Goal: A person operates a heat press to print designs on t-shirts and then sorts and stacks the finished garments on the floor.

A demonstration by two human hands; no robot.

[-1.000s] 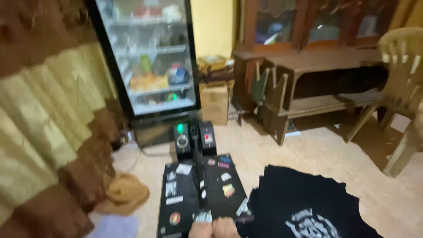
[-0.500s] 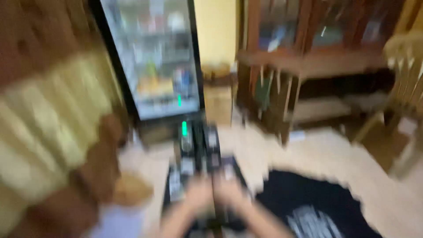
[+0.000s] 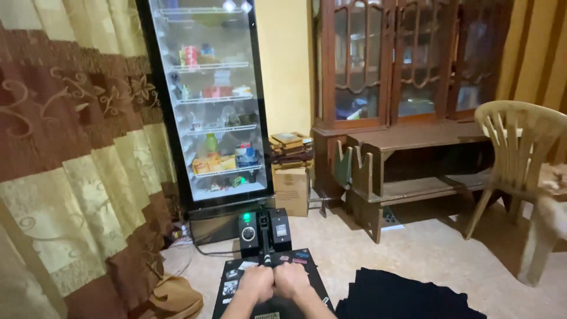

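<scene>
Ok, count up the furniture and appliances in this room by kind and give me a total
Glass-door fridge: 1
Wooden glass-front cabinet: 1
Wooden bench: 1
Plastic chair: 1
Heat press, under left hand and right hand: 1
Total: 5

fridge (image 3: pixel 209 106): glass door, lit
boxes (image 3: pixel 292 177): right of fridge
cabinet (image 3: pixel 407 65): further right
chair (image 3: pixel 520 153): far right
curtain (image 3: pixel 71 147): left of fridge

Both hands (image 3: pixel 274 282) and forearms are bare (no sleeves, rings or watch).
</scene>
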